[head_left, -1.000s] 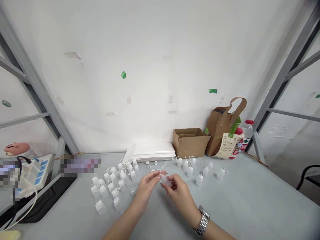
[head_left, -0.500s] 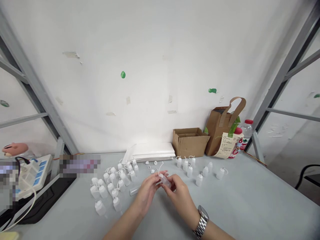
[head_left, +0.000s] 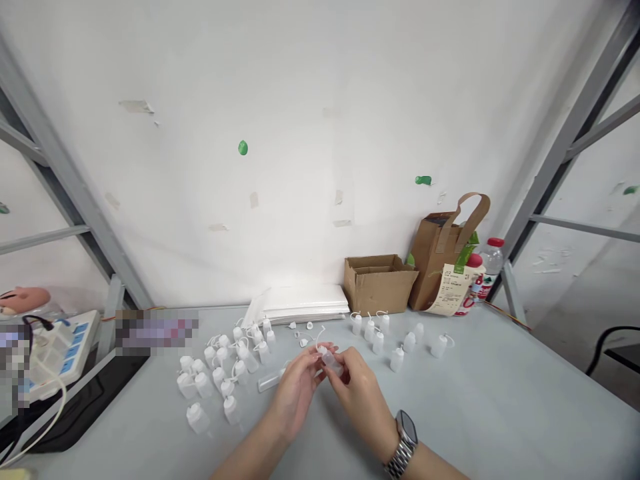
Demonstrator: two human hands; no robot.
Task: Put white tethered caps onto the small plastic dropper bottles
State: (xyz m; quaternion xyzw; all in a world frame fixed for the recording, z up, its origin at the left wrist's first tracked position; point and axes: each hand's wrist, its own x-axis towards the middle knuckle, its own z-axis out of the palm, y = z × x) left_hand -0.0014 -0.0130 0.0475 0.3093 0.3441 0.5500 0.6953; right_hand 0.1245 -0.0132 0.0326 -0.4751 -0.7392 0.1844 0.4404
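Note:
Over the middle of the table, my right hand (head_left: 364, 385) grips the body of a small translucent squeeze bottle (head_left: 332, 361). The bottle is tilted, its top toward the left. Fingers of my left hand (head_left: 299, 387) close around its neck and cap end, and a thin white cap strap (head_left: 319, 335) sticks up from there. Just left of my left hand lies a clear tube (head_left: 269, 382). Loose white caps (head_left: 303, 343) with straps rest beyond my fingertips. Several similar bottles (head_left: 197, 419) stand in a group to the left.
More small bottles (head_left: 397, 360) stand to the right. White flat packets (head_left: 300, 303), an open cardboard box (head_left: 380, 290), a brown paper bag (head_left: 430, 267) and drink bottles (head_left: 491, 260) line the wall. A power strip (head_left: 75, 350) and a black tablet-like slab (head_left: 95, 403) are at left.
My two hands stay on the bottle with only slight finger movement; the strap sits a little lower. The whole view has shifted slightly.

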